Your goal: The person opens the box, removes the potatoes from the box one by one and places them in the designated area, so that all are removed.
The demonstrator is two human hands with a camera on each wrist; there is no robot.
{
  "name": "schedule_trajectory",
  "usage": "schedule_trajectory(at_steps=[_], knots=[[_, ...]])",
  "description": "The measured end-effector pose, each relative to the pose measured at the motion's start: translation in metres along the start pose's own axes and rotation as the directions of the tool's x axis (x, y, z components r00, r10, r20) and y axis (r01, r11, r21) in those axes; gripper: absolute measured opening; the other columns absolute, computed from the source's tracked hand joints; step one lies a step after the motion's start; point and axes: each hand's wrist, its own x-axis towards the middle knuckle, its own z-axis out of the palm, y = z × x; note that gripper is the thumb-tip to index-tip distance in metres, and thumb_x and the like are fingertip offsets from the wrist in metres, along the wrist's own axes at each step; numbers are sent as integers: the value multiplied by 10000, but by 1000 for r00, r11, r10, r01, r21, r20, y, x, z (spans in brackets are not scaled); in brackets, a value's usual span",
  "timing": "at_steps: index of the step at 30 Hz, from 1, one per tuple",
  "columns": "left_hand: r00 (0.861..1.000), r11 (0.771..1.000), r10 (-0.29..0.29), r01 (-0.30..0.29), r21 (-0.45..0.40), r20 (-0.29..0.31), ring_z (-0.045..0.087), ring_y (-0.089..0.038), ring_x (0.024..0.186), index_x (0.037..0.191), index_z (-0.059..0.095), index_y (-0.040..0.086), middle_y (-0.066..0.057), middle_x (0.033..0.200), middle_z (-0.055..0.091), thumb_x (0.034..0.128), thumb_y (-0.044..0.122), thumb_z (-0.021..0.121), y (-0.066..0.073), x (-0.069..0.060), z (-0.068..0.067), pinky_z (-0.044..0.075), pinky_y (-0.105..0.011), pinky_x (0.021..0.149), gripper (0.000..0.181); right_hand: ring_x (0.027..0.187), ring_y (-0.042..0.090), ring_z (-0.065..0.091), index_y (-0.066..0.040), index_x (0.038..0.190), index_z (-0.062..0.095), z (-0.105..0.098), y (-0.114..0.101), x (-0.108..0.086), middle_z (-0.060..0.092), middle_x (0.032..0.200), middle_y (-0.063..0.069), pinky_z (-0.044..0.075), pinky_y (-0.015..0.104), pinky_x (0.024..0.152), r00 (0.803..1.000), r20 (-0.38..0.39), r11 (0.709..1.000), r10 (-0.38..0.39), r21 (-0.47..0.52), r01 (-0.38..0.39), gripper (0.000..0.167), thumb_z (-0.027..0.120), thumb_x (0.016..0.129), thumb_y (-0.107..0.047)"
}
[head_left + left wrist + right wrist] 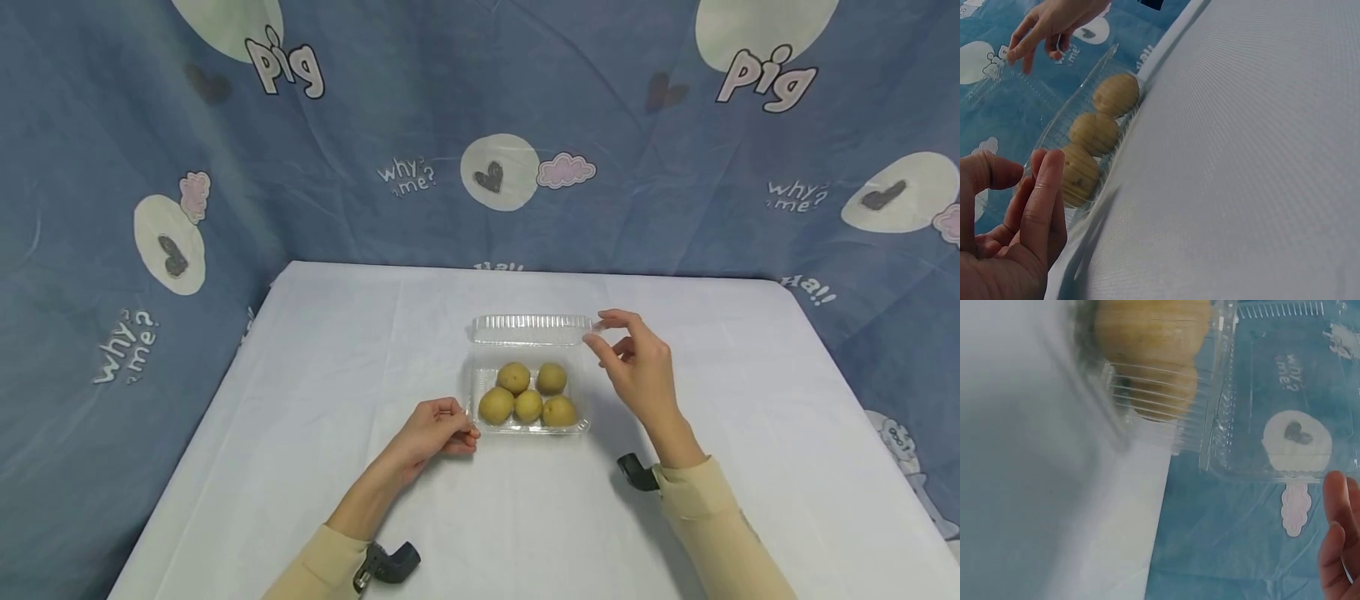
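Note:
A clear plastic clamshell box (480, 375) stands on the table with its ribbed lid (532, 330) raised at the far side. Inside lie several round yellow-brown pieces of produce (528, 406), like small potatoes or pears; their exact kind is unclear. My left hand (438, 433) pinches the box's near left corner between thumb and fingers, also seen close up in the left wrist view. At the lid's right corner, my right hand (639, 362) holds the edge between thumb and forefinger. The right wrist view shows the transparent lid (1285, 394) upright beside the fingertips (1336, 487).
A white cloth covers the table (315, 350). Behind and at both sides hangs a blue printed curtain (420, 83). Black camera mounts (401, 562) sit at both wrists, low over the cloth.

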Motion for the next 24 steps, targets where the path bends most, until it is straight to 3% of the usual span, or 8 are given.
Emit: schedule_trajectory(at_steps=[5, 8, 11, 15, 19, 21, 24], knots=[[1000, 1000, -5, 5, -8, 4, 674, -198, 736, 822, 517, 0, -161, 823, 688, 872, -30, 578, 0, 0, 0, 582, -363, 730, 84, 527, 137, 625, -59, 1189, 626, 3, 7, 0, 691, 1056, 83, 438, 170, 454, 994, 57, 994, 91, 60, -95, 319, 732, 891, -100], [1000, 1000, -5, 5, -9, 4, 673, -195, 733, 816, 514, 5, -161, 820, 688, 872, -30, 576, 0, 0, 0, 582, -364, 731, 90, 589, 179, 657, -89, 1254, 598, 6, 15, -3, 680, 1116, 104, 464, 216, 464, 964, 154, 972, 216, 61, -228, 330, 677, 942, -163], [1000, 1000, -7, 7, -9, 8, 671, -192, 732, 814, 516, 7, -159, 819, 687, 872, -26, 576, 0, -1, 0, 582, -365, 733, 90, 711, 231, 678, -103, 1292, 582, 8, 23, -10, 670, 1167, 111, 508, 292, 557, 900, 260, 933, 350, -17, -358, 358, 641, 968, -244], [1000, 1000, -8, 8, -9, 17, 669, -191, 733, 815, 514, 9, -158, 820, 687, 875, -20, 578, -1, -1, 0, 582, -367, 732, 91, 844, 274, 680, -68, 1294, 578, 9, 28, -22, 662, 1179, 150, 537, 383, 708, 788, 381, 871, 484, -123, -476, 407, 611, 978, -323], [1000, 1000, -9, 9, -5, 21, 666, -193, 735, 819, 517, 4, -161, 820, 687, 874, -18, 571, -1, 0, -1, 582, -369, 735, 80, 808, 252, 694, -32, 1323, 546, 8, 26, -31, 664, 1118, 199, 542, 362, 678, 679, 492, 814, 544, -114, -570, 457, 588, 990, -343], [1000, 1000, -10, 11, -3, 24, 664, -194, 737, 824, 523, -5, -162, 821, 685, 874, -19, 562, -1, 0, -1, 581, -372, 739, 64, 771, 231, 691, -28, 1328, 540, 7, 25, -35, 671, 1067, 194, 536, 335, 631, 646, 530, 793, 550, -89, -602, 457, 587, 992, -334], [1000, 1000, -15, 15, 2, 20, 663, -198, 745, 836, 547, -24, -159, 830, 678, 885, -2, 548, 1, 1, -1, 581, -374, 745, 53, 752, 211, 682, -22, 1329, 538, 6, 23, -39, 676, 1008, 163, 538, 317, 593, 634, 572, 793, 520, -47, -608, 441, 584, 996, -307]])
